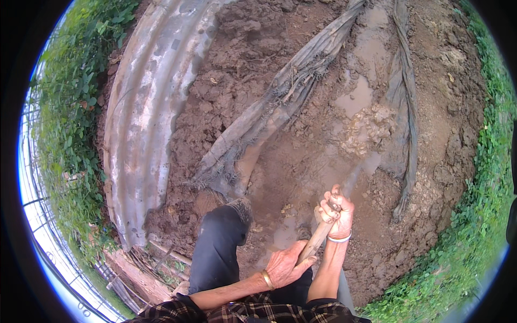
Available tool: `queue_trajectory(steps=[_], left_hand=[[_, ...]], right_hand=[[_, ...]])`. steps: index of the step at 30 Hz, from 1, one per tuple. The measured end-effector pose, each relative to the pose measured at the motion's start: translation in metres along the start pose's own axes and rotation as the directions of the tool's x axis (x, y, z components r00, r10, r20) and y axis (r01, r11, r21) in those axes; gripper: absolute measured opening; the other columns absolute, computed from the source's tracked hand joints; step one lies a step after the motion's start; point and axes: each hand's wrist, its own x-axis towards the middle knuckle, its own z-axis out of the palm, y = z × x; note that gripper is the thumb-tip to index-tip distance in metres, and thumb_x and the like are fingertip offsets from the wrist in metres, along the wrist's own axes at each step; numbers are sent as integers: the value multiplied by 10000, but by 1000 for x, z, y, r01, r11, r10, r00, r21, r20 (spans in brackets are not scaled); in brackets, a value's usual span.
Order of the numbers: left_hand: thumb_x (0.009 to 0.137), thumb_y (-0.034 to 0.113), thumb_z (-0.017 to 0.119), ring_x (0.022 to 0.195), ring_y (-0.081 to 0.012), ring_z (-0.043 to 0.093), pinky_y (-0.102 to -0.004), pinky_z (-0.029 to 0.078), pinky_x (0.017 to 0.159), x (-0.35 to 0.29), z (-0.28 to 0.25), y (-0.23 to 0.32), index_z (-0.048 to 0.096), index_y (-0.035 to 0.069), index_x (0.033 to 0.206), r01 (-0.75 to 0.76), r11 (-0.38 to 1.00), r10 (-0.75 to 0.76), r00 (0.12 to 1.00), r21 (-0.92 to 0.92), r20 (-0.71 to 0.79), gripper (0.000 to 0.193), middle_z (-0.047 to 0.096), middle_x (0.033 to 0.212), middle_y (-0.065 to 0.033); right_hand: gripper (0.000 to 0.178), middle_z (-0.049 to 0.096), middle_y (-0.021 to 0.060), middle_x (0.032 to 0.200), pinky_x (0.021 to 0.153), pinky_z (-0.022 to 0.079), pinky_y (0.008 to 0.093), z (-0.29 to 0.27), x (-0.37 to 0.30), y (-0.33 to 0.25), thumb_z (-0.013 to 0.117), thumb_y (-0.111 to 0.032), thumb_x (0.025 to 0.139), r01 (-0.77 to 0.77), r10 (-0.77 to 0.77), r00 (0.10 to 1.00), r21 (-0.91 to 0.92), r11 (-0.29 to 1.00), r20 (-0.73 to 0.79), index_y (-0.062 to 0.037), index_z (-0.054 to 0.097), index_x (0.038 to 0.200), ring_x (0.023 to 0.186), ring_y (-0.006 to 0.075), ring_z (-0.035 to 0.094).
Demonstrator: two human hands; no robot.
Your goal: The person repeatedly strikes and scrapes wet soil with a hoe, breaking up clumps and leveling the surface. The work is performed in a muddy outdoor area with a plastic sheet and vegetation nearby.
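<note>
Both hands grip a long wooden tool handle that slants away from my body toward the wet mud. My left hand, with a gold-coloured bangle at the wrist, is closed round its near end. Farther up the shaft, my right hand is wrapped round it, a white band on that wrist. Just beyond the right hand lies a wet, lumpy heap of mud. The tool's working end cannot be made out against the mud, so its exact kind is unclear.
Muddy grey sheeting runs diagonally at the left of a puddled channel; another folded strip borders its right. Corrugated metal lies farther left. Green plants edge both sides. My bent leg stands in the mud.
</note>
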Motion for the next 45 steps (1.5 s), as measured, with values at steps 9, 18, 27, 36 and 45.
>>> queue_trajectory(steps=[9, 18, 27, 36, 45], left_hand=[[839, 130, 723, 527, -158, 549, -311, 474, 534, -5, -112, -22, 604, 31, 1087, 35, 999, -35, 994, -3, -106, 292, 571, 640, -61], [876, 60, 680, 557, -69, 488, -243, 410, 519, 3, -176, 18, 618, 9, 1059, 26, 998, -20, 994, 51, -106, 200, 547, 645, -13], [903, 100, 660, 570, -69, 473, -249, 398, 520, 82, -134, 67, 615, -10, 1057, -36, 992, 43, 997, 124, -57, 195, 531, 646, 3], [891, 89, 669, 578, -83, 509, -254, 442, 543, 141, -33, 124, 628, -6, 1024, -111, 964, 77, 986, 242, 146, 169, 560, 651, -15], [890, 51, 650, 611, -54, 486, -223, 409, 566, 182, 24, 132, 627, -21, 996, -97, 909, -16, 964, 406, 265, 130, 576, 709, 4]], right_hand=[[118, 390, -14, 608, 322, 273, 232, 47, -9, 10, 530, 18, 870, 124, -123, 989, 9, 992, -86, -77, 568, 928, 392, 58, 329], [164, 438, -24, 664, 312, 282, 200, 141, 6, 4, 568, 41, 848, 125, -167, 977, 275, 953, 135, -90, 556, 944, 394, 32, 333], [221, 503, 14, 713, 308, 311, 214, 144, -42, -167, 581, 68, 802, 432, -463, 860, 177, 885, 216, -88, 514, 942, 395, 50, 379], [237, 502, 26, 613, 317, 369, 253, -1, -180, -325, 683, 20, 764, 649, -854, 339, -559, 516, -394, -44, 475, 856, 389, 96, 469], [247, 595, 71, 631, 425, 396, 327, -255, -171, -460, 817, -124, 721, 207, -667, -119, -676, 708, -735, 27, 630, 779, 480, 172, 538]])
